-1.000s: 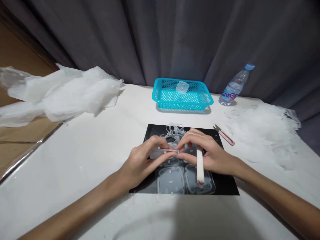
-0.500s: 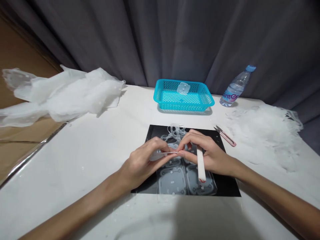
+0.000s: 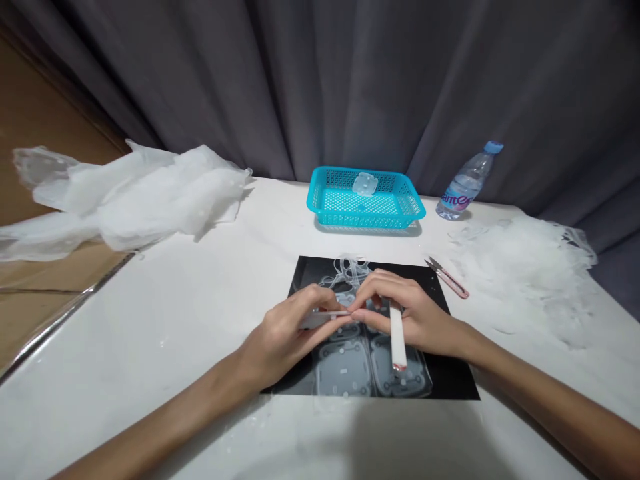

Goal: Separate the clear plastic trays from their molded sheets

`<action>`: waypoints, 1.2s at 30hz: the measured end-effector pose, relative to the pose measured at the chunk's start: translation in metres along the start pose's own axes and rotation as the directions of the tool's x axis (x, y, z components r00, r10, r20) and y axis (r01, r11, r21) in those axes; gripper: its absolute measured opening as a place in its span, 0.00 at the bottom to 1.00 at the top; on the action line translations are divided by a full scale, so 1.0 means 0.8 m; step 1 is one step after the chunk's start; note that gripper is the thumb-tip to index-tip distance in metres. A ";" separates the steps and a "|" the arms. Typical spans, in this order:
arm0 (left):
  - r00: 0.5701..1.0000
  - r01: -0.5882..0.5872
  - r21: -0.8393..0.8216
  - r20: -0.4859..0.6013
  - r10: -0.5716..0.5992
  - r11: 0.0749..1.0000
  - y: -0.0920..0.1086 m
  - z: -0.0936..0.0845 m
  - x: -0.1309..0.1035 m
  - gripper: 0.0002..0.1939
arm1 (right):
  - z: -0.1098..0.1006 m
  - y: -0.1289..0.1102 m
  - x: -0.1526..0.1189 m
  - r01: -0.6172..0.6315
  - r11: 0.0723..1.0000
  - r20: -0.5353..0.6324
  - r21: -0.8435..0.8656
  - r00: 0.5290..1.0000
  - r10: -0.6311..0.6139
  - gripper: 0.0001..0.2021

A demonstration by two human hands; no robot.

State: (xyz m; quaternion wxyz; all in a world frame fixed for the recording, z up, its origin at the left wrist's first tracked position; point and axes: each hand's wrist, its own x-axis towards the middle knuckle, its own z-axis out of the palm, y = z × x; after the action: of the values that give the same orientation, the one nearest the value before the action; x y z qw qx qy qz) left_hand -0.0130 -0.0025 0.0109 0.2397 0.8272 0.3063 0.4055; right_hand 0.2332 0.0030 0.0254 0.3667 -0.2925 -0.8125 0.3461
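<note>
My left hand [image 3: 287, 320] is closed on a thin translucent plastic piece [image 3: 320, 318], seen nearly edge-on. My right hand [image 3: 405, 307] pinches at the right end of that piece, fingertips meeting those of the left. Tucked in the right hand is a white stick [image 3: 397, 340] with a reddish lower end, pointing toward me. Below both hands a black mat [image 3: 450, 373] carries a clear sheet of moulded rounded-square pieces [image 3: 344, 370], partly hidden by the hands. Thin clear strips [image 3: 351, 269] lie tangled at the mat's far edge.
Pink-handled thread snips [image 3: 450, 280] lie right of the mat. Behind stands a blue basket [image 3: 367, 219] with a translucent square piece [image 3: 365, 184] in it, then a water bottle [image 3: 463, 187]. Translucent scraps [image 3: 525, 273] heap at right; whitish sheets [image 3: 145, 197] pile at left.
Both hands have shifted slightly left and down in view, with the piece still between them and turned more edge-on. The whole view has also moved a little.
</note>
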 end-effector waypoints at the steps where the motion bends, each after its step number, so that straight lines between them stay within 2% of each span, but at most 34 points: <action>1: 1.000 0.008 0.011 -0.005 -0.008 1.000 -0.001 0.001 -0.001 0.11 | 0.001 0.000 0.000 -0.021 1.000 0.005 -0.019 1.000 0.021 0.02; 3: 0.998 0.060 0.019 0.005 -0.060 0.998 -0.003 0.002 -0.003 0.12 | 0.002 0.002 0.001 -0.055 0.996 0.019 -0.075 0.998 0.056 0.03; 5: 0.985 0.171 0.017 0.028 -0.171 0.985 -0.006 0.005 -0.004 0.12 | 0.004 0.004 0.002 -0.075 0.986 0.031 -0.150 0.996 0.081 0.04; 7: 0.958 0.281 0.007 0.057 -0.281 0.960 -0.009 0.009 -0.005 0.14 | 0.003 0.010 0.002 -0.103 0.969 0.004 -0.223 0.994 0.107 0.05; 9: 0.936 0.333 0.008 0.117 -0.331 0.943 -0.013 0.012 -0.006 0.19 | -0.003 0.019 0.003 -0.153 0.952 -0.061 -0.266 0.988 0.142 0.06; 13: 0.904 0.273 0.103 0.311 -0.292 0.956 -0.015 0.013 -0.006 0.40 | -0.038 0.050 0.024 -0.239 0.920 -0.223 -0.311 0.959 0.174 0.07; 15: 0.890 0.215 0.163 0.374 -0.262 0.963 -0.013 0.011 -0.004 0.45 | -0.068 0.069 0.049 -0.262 0.894 -0.339 -0.363 0.931 0.136 0.07; 17: 0.878 0.173 0.208 0.411 -0.247 0.963 -0.010 0.008 -0.001 0.41 | -0.100 0.085 0.079 -0.332 0.837 -0.454 -0.436 0.884 0.114 0.09; 19: 0.874 0.121 0.234 0.435 -0.215 0.965 -0.008 0.006 0.001 0.35 | -0.127 0.094 0.105 -0.372 0.799 -0.502 -0.472 0.859 0.103 0.10; 21: 0.871 0.059 0.258 0.459 -0.176 0.964 -0.008 0.003 0.004 0.30 | -0.142 0.093 0.116 -0.391 0.764 -0.531 -0.514 0.844 0.076 0.12; 24: 0.877 -0.017 0.290 0.465 -0.125 0.957 -0.014 -0.001 0.007 0.29 | -0.138 0.075 0.092 -0.356 0.741 -0.497 -0.570 0.867 0.034 0.16; 27: 0.887 -0.059 0.312 0.452 -0.094 0.948 -0.023 -0.006 0.010 0.29 | -0.112 0.052 0.032 -0.235 0.811 -0.389 -0.536 0.921 0.010 0.20; 28: 0.888 -0.066 0.315 0.452 -0.088 0.947 -0.025 -0.007 0.012 0.29 | -0.103 0.045 0.010 -0.234 0.855 -0.370 -0.462 0.927 0.054 0.22; 30: 0.890 -0.068 0.307 0.449 -0.081 0.949 -0.028 -0.009 0.015 0.29 | -0.087 0.033 -0.026 -0.315 0.921 -0.315 -0.229 0.919 0.236 0.24; 32: 0.903 -0.051 0.291 0.423 -0.081 0.955 -0.028 -0.008 0.021 0.26 | -0.076 0.025 -0.048 -0.396 0.913 -0.226 -0.094 0.902 0.368 0.23; 34: 0.918 -0.035 0.270 0.388 -0.076 0.962 -0.026 -0.001 0.027 0.23 | -0.068 0.020 -0.058 -0.423 0.905 -0.187 -0.040 0.893 0.409 0.18; 36: 0.926 -0.040 0.249 0.374 -0.058 0.968 -0.021 0.010 0.035 0.22 | -0.061 0.015 -0.061 -0.403 0.915 -0.160 0.003 0.903 0.398 0.14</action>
State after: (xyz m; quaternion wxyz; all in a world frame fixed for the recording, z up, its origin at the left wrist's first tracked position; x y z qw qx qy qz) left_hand 0.0021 0.0276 0.0100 0.1888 0.9121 0.3072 0.1951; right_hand 0.3021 -0.0082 0.0210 0.3460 -0.4850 -0.7089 0.3775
